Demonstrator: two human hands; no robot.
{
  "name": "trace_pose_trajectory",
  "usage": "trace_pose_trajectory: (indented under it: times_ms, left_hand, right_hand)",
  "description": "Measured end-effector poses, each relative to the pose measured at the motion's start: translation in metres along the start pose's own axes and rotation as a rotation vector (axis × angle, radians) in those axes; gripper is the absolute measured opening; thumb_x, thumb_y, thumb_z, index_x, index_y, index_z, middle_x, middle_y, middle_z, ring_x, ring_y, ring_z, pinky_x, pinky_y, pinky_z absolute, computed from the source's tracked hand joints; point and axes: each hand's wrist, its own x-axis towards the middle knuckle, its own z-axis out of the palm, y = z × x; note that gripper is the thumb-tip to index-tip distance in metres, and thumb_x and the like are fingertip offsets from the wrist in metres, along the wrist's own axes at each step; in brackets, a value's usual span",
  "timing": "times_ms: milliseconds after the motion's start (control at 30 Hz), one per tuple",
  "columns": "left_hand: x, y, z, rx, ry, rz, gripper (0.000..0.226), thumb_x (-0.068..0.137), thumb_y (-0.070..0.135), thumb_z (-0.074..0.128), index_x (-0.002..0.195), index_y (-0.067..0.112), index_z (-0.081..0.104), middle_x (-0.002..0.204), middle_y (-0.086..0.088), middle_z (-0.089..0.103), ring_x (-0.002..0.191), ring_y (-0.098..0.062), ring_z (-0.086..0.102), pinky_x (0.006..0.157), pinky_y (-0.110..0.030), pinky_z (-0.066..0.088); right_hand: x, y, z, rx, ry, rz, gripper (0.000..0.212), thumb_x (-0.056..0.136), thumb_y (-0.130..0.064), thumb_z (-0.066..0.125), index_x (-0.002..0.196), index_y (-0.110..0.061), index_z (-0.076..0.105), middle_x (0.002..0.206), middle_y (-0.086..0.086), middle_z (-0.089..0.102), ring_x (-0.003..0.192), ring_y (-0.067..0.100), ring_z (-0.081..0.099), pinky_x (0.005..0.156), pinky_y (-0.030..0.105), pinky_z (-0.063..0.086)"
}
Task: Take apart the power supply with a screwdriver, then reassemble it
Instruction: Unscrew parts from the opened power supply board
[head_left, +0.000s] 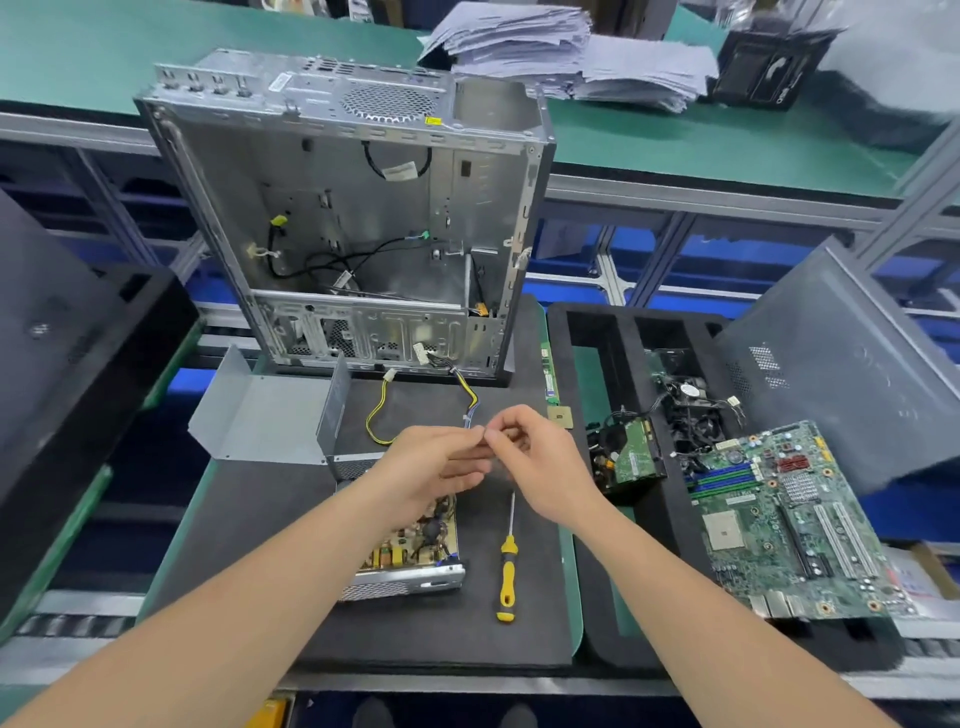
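The opened power supply (410, 551) lies on the black foam mat (270, 545) with its circuit board exposed. Its grey metal cover (260, 415) rests off to the left. Yellow and black cables (382, 415) run from the supply toward the case. A yellow-handled screwdriver (507, 566) lies on the mat to the right of the supply, untouched. My left hand (441, 457) and my right hand (540, 462) meet above the supply, fingertips pinching together on something small that I cannot make out.
An empty computer case (353, 208) stands upright behind the mat. A black foam tray (613, 519) on the right holds a hard drive (631, 457), a fan (691, 410) and a motherboard (779, 519). A grey side panel (841, 374) leans at far right. Paper stacks (571, 57) lie behind.
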Motion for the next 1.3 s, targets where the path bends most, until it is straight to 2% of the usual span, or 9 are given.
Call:
trace_pose_trajectory:
  times_ms: [167,300,433,533,733,933,1067,1167,1300]
  left_hand:
    - [0.001,0.005,-0.009,-0.079,-0.057,-0.086,0.024,0.092,0.018,0.077,0.108,0.0,0.079,0.11,-0.015,0.078,0.088,-0.017,0.074,0.074,-0.024,0.061]
    - [0.002,0.007,-0.021,-0.041,-0.094,-0.135,0.026,0.09,0.011,0.078,0.11,-0.006,0.077,0.102,-0.016,0.076,0.086,-0.019,0.073,0.074,-0.023,0.061]
    - [0.004,0.004,-0.026,-0.038,-0.011,-0.031,0.016,0.095,0.012,0.073,0.105,-0.001,0.075,0.105,-0.021,0.077,0.088,-0.023,0.076,0.074,-0.026,0.062]
    - [0.007,0.005,-0.027,-0.073,0.035,0.039,0.02,0.098,0.016,0.071,0.11,-0.001,0.071,0.106,-0.022,0.077,0.093,-0.026,0.078,0.073,-0.026,0.062]
    - [0.009,0.002,-0.029,-0.123,0.071,0.093,0.025,0.099,0.019,0.07,0.112,-0.001,0.068,0.107,-0.022,0.077,0.1,-0.03,0.077,0.077,-0.029,0.063]
    - [0.008,-0.002,-0.029,-0.153,0.093,0.118,0.026,0.1,0.018,0.069,0.116,-0.001,0.064,0.109,-0.022,0.077,0.103,-0.032,0.076,0.078,-0.03,0.063]
    - [0.005,0.0,-0.027,-0.192,0.076,0.132,0.025,0.1,0.017,0.069,0.117,0.001,0.064,0.113,-0.02,0.076,0.106,-0.031,0.075,0.08,-0.031,0.063]
    - [0.002,0.002,-0.023,-0.256,0.032,0.138,0.02,0.101,0.017,0.067,0.114,0.003,0.063,0.117,-0.02,0.075,0.11,-0.031,0.074,0.084,-0.032,0.063]
    - [-0.002,0.005,-0.02,-0.3,-0.023,0.153,0.012,0.102,0.015,0.063,0.11,0.006,0.064,0.121,-0.021,0.074,0.113,-0.03,0.073,0.09,-0.035,0.062]
  right_hand:
    - [0.001,0.0,-0.001,0.013,0.046,-0.079,0.01,0.095,-0.018,0.076,0.093,-0.027,0.072,0.089,-0.015,0.073,0.084,0.005,0.067,0.076,0.016,0.05]
    - [0.0,0.003,-0.003,-0.003,0.059,-0.085,0.018,0.086,-0.029,0.086,0.082,-0.034,0.069,0.08,-0.017,0.072,0.074,0.004,0.066,0.071,0.017,0.051]
    - [-0.004,0.011,0.0,-0.293,0.015,0.15,0.036,0.096,-0.049,0.067,0.072,-0.023,0.06,0.06,-0.004,0.068,0.061,0.009,0.069,0.072,0.035,0.059]
    - [-0.013,0.02,0.002,-0.56,-0.171,0.367,0.059,0.095,-0.064,0.057,0.062,-0.016,0.051,0.052,0.002,0.063,0.05,0.021,0.071,0.07,0.038,0.063]
    - [-0.027,0.034,0.015,-0.643,-0.376,0.511,0.048,0.09,-0.056,0.068,0.081,-0.008,0.067,0.067,0.007,0.073,0.057,0.027,0.076,0.069,0.042,0.067]
    - [-0.027,0.037,0.015,-0.578,-0.362,0.449,0.025,0.099,-0.028,0.049,0.078,-0.015,0.051,0.073,0.009,0.074,0.072,0.036,0.077,0.076,0.042,0.064]
    - [-0.024,0.023,0.004,0.006,-0.266,0.367,0.027,0.111,-0.035,0.036,0.089,-0.018,0.038,0.068,0.012,0.071,0.064,0.039,0.075,0.06,0.044,0.061]
    - [-0.02,0.004,-0.002,0.125,-0.185,0.171,0.027,0.11,-0.045,0.041,0.098,-0.024,0.053,0.059,0.005,0.055,0.038,0.024,0.053,0.041,0.023,0.04]
    - [-0.014,-0.015,0.003,-0.035,-0.146,0.007,0.024,0.109,-0.046,0.045,0.1,-0.035,0.065,0.055,-0.004,0.052,0.048,0.009,0.046,0.05,0.026,0.04]
